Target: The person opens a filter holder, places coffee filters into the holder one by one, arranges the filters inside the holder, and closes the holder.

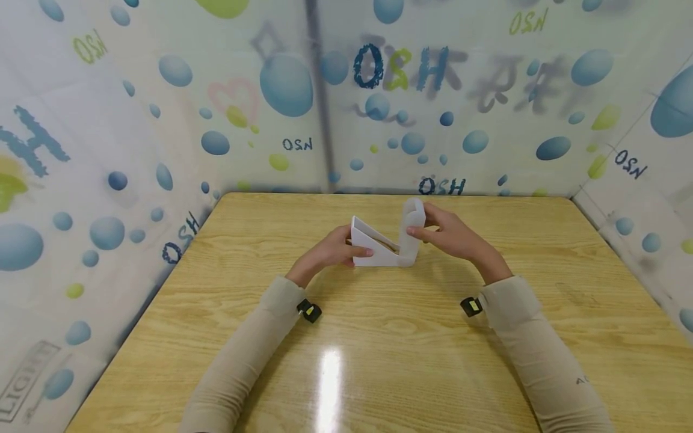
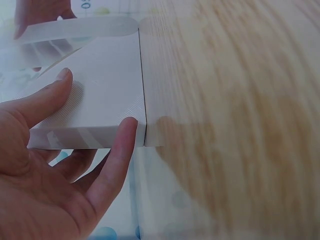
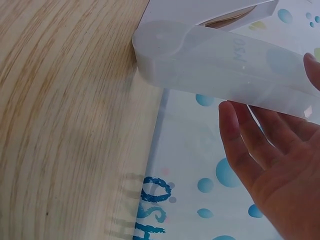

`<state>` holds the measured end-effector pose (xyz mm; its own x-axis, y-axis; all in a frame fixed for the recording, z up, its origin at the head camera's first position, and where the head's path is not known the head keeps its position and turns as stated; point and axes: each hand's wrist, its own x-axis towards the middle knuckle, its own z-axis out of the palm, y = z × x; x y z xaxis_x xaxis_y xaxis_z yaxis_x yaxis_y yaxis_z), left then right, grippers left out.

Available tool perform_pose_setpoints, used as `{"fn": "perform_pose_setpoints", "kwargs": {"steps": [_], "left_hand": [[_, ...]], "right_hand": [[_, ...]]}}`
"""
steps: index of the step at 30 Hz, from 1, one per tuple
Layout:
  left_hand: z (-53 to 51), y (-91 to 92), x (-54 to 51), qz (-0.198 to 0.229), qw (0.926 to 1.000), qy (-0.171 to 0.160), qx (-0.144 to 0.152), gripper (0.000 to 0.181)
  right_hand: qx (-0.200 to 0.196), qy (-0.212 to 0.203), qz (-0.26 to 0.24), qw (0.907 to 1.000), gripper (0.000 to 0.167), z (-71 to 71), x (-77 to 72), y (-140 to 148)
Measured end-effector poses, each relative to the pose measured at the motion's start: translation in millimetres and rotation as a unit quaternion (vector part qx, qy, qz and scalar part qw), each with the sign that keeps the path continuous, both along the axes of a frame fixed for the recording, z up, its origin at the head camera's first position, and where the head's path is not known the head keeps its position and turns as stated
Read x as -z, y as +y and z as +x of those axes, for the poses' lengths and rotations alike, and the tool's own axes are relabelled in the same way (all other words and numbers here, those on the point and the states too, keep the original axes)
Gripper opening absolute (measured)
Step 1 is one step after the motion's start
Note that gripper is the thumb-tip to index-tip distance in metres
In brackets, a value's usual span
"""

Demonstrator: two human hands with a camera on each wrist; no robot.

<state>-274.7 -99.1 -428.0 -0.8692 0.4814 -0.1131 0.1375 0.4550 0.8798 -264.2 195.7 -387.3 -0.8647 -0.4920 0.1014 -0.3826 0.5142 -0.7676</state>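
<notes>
A white box (image 1: pixel 376 257) with a slanted open top stands on the table, its translucent lid (image 1: pixel 409 240) swung upright at the right end. My left hand (image 1: pixel 332 246) grips the box's left end, with the thumb on its near side. In the left wrist view, that thumb lies across the white face and other fingers are along the box's end. My right hand (image 1: pixel 453 233) holds the lid's upper part between thumb and fingers. Something thin and tan (image 3: pixel 235 19) shows inside the box in the right wrist view; its kind is unclear.
The wood-grain table (image 1: pixel 390 349) reaches back to a printed cloth wall (image 1: pixel 346 144) with blue and green spots. Similar cloth stands at the left and right. Small black devices are strapped at both cuffs.
</notes>
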Motion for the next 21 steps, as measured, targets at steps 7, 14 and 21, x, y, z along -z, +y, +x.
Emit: {"fn": "perform_pose_setpoints", "kwargs": {"steps": [7,14,21], "left_hand": [[-0.4,0.5,0.1,-0.001,1.0,-0.002,-0.003,0.04],[-0.6,0.9,0.0,0.002,1.0,0.002,-0.004,0.041],[-0.6,0.1,0.5,0.006,1.0,-0.002,-0.002,0.042]], "right_hand": [[-0.001,0.001,0.004,1.0,0.041,-0.5,1.5,-0.6],[-0.006,-0.008,0.005,0.9999,0.045,0.2,0.4,-3.0],[-0.005,-0.012,0.011,0.9999,0.048,0.4,2.3,-4.0]]}}
